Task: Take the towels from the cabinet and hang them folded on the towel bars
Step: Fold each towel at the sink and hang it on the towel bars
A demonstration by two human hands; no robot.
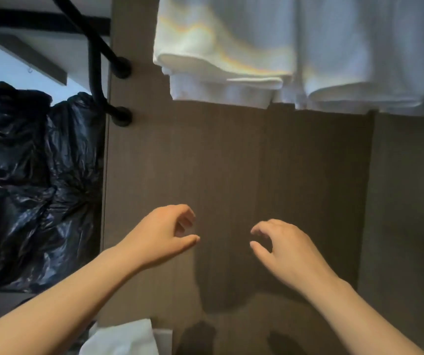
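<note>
Left hand (162, 234) and right hand (282, 248), both loosely curled and empty, hover below two folded towels (221, 47).

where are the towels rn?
Head view, top right: towels hang against the brown panel, right of the black bars.

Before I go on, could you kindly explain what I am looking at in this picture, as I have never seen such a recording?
There is no machine here. A person wears one camera on the head, and it looks forward and down at their own bare hands. The left hand and the right hand reach out in front of a brown wooden panel, both loosely curled and holding nothing. Folded white towels hang along the top. What they hang from is out of view. At upper left, black bars are fixed to the panel, with a black plastic bag below them.
</note>
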